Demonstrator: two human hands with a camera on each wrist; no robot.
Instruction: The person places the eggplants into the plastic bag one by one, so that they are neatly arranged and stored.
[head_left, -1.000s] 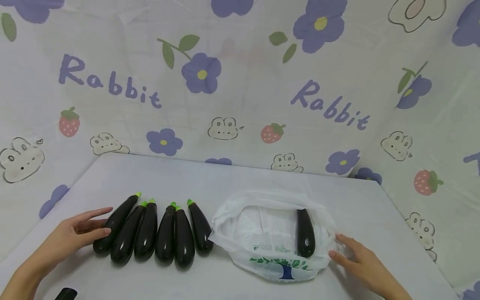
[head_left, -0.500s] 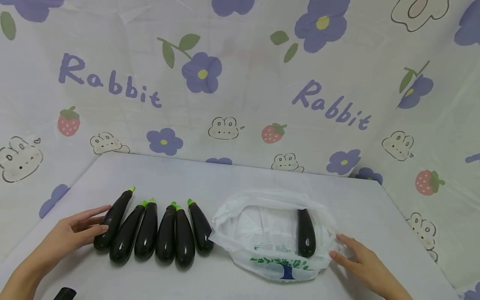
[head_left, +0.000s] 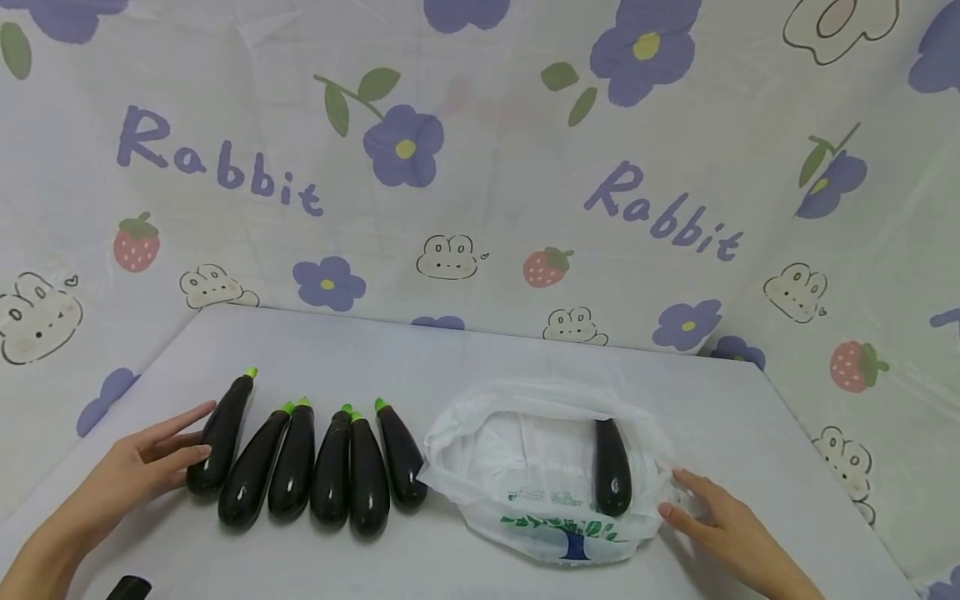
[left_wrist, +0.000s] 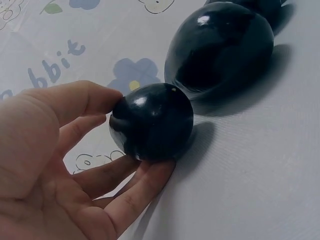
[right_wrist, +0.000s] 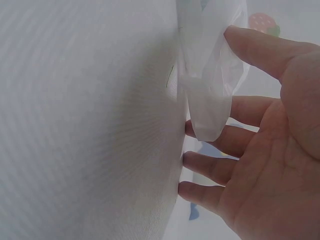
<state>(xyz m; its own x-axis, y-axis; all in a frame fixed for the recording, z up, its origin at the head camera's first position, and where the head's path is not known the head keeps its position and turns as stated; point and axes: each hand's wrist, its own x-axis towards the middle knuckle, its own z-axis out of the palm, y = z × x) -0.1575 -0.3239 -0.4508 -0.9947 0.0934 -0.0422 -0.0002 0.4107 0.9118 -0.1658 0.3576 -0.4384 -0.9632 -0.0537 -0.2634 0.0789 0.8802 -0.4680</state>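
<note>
My left hand (head_left: 131,471) holds the leftmost dark purple eggplant (head_left: 223,437), whose green stem tip points away from me. In the left wrist view the thumb lies on one side of that eggplant's round end (left_wrist: 152,122) and the fingers on the other. A row of several more eggplants (head_left: 294,467) lies to its right. My right hand (head_left: 723,521) is at the right edge of a white plastic bag (head_left: 540,537), which has a printed tree and a wide mouth. Thumb and fingers pinch the bag's edge (right_wrist: 207,107) in the right wrist view. One eggplant (head_left: 612,471) lies inside the bag.
White cloth covers the table (head_left: 360,342). A patterned curtain (head_left: 487,183) with flowers and rabbits stands behind it. The end of a dark object (head_left: 129,587) shows at the bottom left edge.
The left hand has shifted the leftmost eggplant a little left and away from me, opening a gap from its neighbour. The right hand and the bag have stayed in place.
</note>
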